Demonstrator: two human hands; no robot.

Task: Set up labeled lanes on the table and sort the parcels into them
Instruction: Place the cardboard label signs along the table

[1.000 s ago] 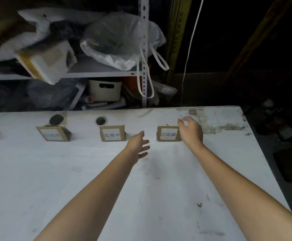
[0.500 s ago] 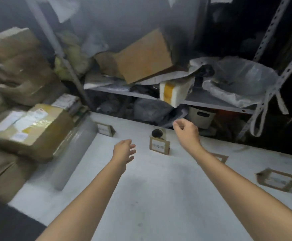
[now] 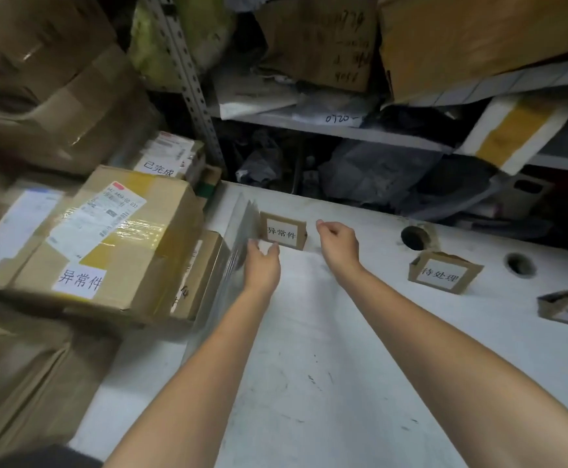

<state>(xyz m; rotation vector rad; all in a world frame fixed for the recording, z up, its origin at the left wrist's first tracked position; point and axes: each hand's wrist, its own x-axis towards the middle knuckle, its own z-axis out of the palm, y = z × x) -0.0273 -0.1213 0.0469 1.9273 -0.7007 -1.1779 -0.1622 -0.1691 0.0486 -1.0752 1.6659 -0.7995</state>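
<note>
Three signs [image 3: 284, 233] stood along the table [image 3: 309, 366], but the boxes [image 3: 107, 244] sat piled at its left end, none sorted yet; the left hand [image 3: 262, 265] was spread open near them, and the right hand [image 3: 338, 243] was loosely curled, holding nothing.

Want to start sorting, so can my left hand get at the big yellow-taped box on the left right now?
Probably, but not straight across: a grey upright sheet stands between the left hand and the yellow-taped box. Going over the sheet's top edge looks open.
</note>
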